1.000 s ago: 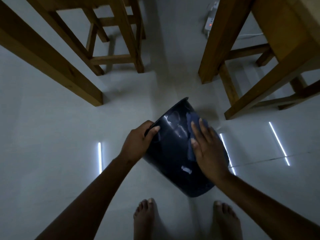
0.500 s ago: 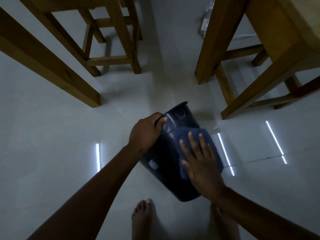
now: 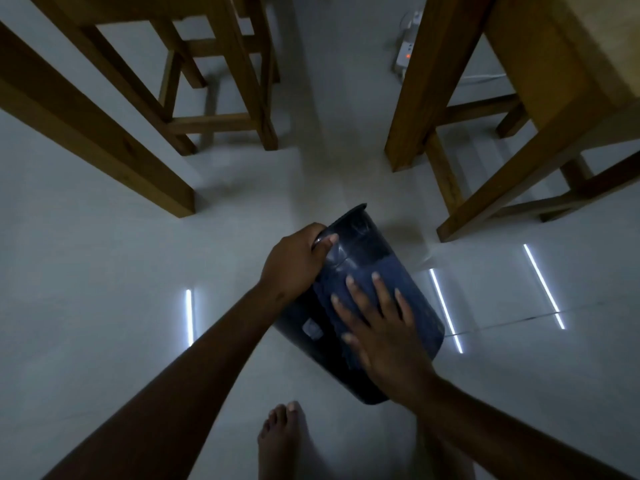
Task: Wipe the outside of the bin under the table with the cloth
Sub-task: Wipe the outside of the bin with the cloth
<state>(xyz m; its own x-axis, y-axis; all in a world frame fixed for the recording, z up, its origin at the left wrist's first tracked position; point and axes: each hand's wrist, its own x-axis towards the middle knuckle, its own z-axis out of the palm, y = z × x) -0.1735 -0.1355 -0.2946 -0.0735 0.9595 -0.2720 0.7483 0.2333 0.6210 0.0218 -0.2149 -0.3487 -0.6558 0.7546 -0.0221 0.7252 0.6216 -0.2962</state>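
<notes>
A dark blue plastic bin (image 3: pixel 360 244) is tilted off the pale floor, its open mouth pointing away from me toward the tables. My left hand (image 3: pixel 294 261) grips the bin's rim at the left, thumb over the edge. My right hand (image 3: pixel 381 327) lies flat with fingers spread, pressing a blue cloth (image 3: pixel 391 271) against the bin's upper side wall. Most of the cloth is hidden under the palm. A small pale label (image 3: pixel 311 329) shows on the bin's left side.
Wooden table legs (image 3: pixel 412 98) and a stool frame (image 3: pixel 221 119) stand beyond the bin on both sides. A white power strip (image 3: pixel 405 53) with a red light lies on the floor at the back. My bare feet (image 3: pixel 287 441) are just below the bin.
The bin has been turned in my left hand, its label swinging to the left. My right hand has slid the cloth from the bin's right side across its upper wall.
</notes>
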